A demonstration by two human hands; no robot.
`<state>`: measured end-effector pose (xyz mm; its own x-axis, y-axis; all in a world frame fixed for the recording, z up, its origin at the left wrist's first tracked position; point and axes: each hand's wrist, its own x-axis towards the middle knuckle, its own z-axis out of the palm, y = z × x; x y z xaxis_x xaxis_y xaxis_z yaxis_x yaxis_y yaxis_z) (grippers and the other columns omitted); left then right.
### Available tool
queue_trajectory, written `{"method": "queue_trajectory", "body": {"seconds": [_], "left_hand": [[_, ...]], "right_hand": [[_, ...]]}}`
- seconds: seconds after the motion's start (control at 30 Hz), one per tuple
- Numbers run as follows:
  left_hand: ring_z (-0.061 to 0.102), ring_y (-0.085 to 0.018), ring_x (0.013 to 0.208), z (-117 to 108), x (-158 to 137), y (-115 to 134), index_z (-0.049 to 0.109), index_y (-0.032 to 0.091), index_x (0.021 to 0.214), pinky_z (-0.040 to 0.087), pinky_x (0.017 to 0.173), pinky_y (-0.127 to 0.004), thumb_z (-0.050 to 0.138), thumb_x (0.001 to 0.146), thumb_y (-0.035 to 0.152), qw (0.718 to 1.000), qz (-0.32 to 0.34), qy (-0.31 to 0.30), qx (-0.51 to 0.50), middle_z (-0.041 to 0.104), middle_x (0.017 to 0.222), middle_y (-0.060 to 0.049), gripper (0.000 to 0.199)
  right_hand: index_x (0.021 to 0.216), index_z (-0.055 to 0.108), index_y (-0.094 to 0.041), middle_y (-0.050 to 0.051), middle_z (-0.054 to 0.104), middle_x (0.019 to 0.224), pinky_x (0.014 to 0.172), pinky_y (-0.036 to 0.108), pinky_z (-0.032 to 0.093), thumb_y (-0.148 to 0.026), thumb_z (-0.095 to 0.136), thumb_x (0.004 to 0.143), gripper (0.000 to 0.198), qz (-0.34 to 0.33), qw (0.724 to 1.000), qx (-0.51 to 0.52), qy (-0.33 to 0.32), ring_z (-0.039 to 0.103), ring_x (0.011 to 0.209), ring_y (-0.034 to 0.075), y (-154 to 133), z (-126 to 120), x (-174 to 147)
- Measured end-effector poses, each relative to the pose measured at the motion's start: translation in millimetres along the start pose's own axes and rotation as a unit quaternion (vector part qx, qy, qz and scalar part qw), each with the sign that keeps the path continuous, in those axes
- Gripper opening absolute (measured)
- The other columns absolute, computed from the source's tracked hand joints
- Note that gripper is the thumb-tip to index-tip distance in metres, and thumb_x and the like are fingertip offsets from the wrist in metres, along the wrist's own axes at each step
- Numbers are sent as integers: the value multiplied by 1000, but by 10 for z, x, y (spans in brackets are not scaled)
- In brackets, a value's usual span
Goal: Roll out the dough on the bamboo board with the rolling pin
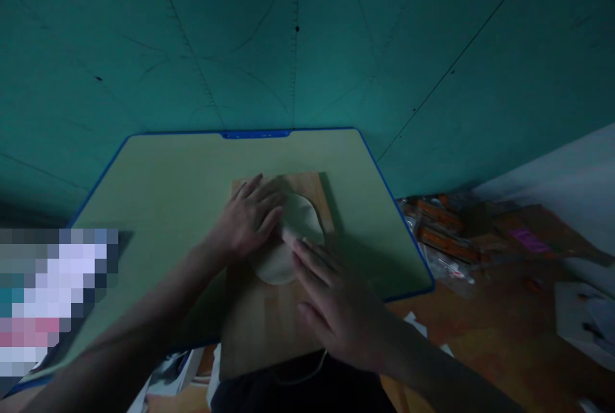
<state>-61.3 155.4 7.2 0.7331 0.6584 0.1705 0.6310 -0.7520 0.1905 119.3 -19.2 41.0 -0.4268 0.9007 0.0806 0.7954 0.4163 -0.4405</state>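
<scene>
A round, flat sheet of pale dough point(302, 213) lies on a wooden board point(269, 310). Across the dough runs a light-coloured rod, seemingly a rolling pin point(288, 236), of which only a short middle part shows between my hands. My left hand point(252, 218) rests over its far left end, fingers stretched out and thumb toward the dough. Over the near right end lies my right hand point(331, 298), fingers extended forward and thumb apart. Both palms face down, and the pin's ends are hidden beneath them.
The board sits on a pale tabletop point(168, 189) with a blue rim, against a green wall point(240, 48). A pixelated bright panel point(57, 291) stands at the left. Plastic-wrapped packages point(442, 234) and cardboard point(533, 234) lie at the right, beyond the table edge.
</scene>
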Motion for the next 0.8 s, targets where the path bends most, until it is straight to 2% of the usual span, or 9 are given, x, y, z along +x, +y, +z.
{"method": "queue_trajectory", "body": {"seconds": [0.07,0.17,0.23,0.3,0.43,0.5,0.57,0.7,0.8], "left_hand": [[29,-37,150,-13,-237,-65,62,18,137,31,118,-59,30,104,42,1000,1,16,-11,50,153,-12,52],[33,-39,148,-37,-348,-81,59,17,139,31,117,-62,30,104,47,1000,5,20,7,51,152,-14,55],[39,-39,145,-45,-231,-37,60,17,139,31,117,-63,31,103,47,999,1,22,26,53,150,-14,55],[43,-39,142,-44,-25,23,62,16,136,30,117,-62,31,103,44,998,-20,29,47,56,147,-15,53],[49,-36,138,-23,293,103,66,14,130,37,114,-55,31,102,37,993,-69,47,83,59,143,-17,51],[48,-35,140,-16,281,104,65,15,131,38,114,-55,31,101,36,993,-68,51,81,58,145,-16,50],[43,-36,143,-21,144,90,61,16,135,36,115,-57,30,102,37,995,-54,45,66,55,148,-14,50],[36,-36,148,-75,-324,93,57,16,139,32,119,-57,27,104,40,998,-35,34,38,52,151,-14,52],[33,-38,149,-128,-624,129,53,14,142,30,120,-58,29,105,42,998,-32,37,46,50,151,-17,53]], "right_hand": [[151,43,-8,15,32,165,123,40,33,-20,48,99,53,-6,1000,-2,7,26,153,23,-49,46,44],[150,44,-14,15,40,160,122,47,35,-28,51,100,52,36,997,-41,47,35,149,27,218,69,196],[149,46,-11,20,43,157,121,56,32,-41,53,100,58,90,988,-87,84,36,148,34,525,11,330],[144,52,-10,22,47,154,120,62,27,-46,49,101,56,124,980,-126,96,34,148,39,815,-98,460],[124,67,-14,18,60,142,117,64,28,-42,42,105,42,115,980,-152,50,36,145,41,1097,-250,598],[123,67,-17,16,58,144,116,66,29,-40,40,105,40,100,983,-147,32,34,146,41,1074,-203,576],[134,60,-18,15,52,151,117,66,28,-37,35,107,42,107,987,-117,39,32,149,38,956,-90,500],[155,35,-10,21,33,162,122,58,27,-40,32,107,57,129,987,-58,78,23,154,33,514,123,267],[155,34,-7,24,29,163,123,55,26,-39,37,106,59,95,991,-62,76,20,154,34,209,181,121]]}}
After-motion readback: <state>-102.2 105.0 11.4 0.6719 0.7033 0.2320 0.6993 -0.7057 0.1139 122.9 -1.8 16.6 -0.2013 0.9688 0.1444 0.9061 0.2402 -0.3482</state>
